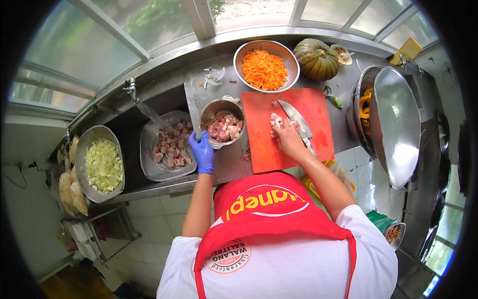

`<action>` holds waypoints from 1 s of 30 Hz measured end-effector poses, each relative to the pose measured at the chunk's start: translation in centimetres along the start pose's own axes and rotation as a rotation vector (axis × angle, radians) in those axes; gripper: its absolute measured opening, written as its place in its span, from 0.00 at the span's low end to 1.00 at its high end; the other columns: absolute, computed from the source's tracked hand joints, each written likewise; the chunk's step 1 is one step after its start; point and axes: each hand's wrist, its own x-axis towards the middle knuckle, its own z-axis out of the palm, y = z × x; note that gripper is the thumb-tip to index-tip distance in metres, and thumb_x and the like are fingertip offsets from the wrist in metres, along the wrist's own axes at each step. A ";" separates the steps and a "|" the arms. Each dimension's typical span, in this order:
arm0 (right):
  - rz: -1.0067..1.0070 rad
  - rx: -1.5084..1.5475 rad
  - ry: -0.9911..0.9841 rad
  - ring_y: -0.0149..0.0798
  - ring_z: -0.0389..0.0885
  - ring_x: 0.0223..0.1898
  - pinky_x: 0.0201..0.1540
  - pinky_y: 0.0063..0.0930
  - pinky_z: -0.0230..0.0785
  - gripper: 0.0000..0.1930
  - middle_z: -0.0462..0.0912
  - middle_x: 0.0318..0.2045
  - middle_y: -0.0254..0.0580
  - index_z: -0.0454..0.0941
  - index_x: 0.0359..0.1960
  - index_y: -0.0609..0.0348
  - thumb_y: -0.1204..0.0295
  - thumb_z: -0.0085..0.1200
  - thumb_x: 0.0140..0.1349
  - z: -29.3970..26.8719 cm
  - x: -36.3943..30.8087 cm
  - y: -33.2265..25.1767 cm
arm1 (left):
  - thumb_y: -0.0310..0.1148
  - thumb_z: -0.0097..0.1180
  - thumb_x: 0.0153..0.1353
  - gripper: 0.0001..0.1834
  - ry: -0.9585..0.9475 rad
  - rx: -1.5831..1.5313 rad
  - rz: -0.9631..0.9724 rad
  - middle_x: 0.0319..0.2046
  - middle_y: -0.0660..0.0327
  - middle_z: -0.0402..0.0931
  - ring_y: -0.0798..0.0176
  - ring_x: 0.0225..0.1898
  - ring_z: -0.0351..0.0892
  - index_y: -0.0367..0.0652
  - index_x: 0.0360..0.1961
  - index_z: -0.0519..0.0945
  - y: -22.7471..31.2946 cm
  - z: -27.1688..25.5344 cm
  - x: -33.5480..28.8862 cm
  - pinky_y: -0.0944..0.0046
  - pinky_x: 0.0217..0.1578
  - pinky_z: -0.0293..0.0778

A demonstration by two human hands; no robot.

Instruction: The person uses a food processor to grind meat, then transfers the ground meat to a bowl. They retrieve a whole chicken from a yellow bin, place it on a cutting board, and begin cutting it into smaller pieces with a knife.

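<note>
My left hand (201,152), in a blue glove, grips the left side of a round metal pot (219,145) by its rim. Cut pieces of raw meat (225,126) fill much of the pot. My bare right hand (288,135) is bent over a small heap of chopped meat (277,121) on the red cutting board (264,154), its fingers closed around some of it. Just right of those fingers lies a large knife (298,119), its blade pointing away from me and its handle partly behind my hand.
Water runs from a tap (131,90) into a clear tub (149,167) of meat in the sink. Shredded cabbage (103,164) fills a tray at left. Behind the board stand a bowl of carrot strips (264,70) and a pumpkin (316,60). A peeler (334,99) and large pans (398,124) are at right.
</note>
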 end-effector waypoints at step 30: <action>-0.444 0.707 0.122 0.49 0.84 0.49 0.57 0.39 0.76 0.13 0.82 0.51 0.52 0.85 0.49 0.57 0.74 0.63 0.61 -1.6 12.1 -10.7 | 0.23 0.63 0.62 0.12 -0.163 0.391 0.561 0.39 0.50 0.80 0.50 0.39 0.83 0.37 0.47 0.82 3.9 1.5 -5.3 0.56 0.41 0.80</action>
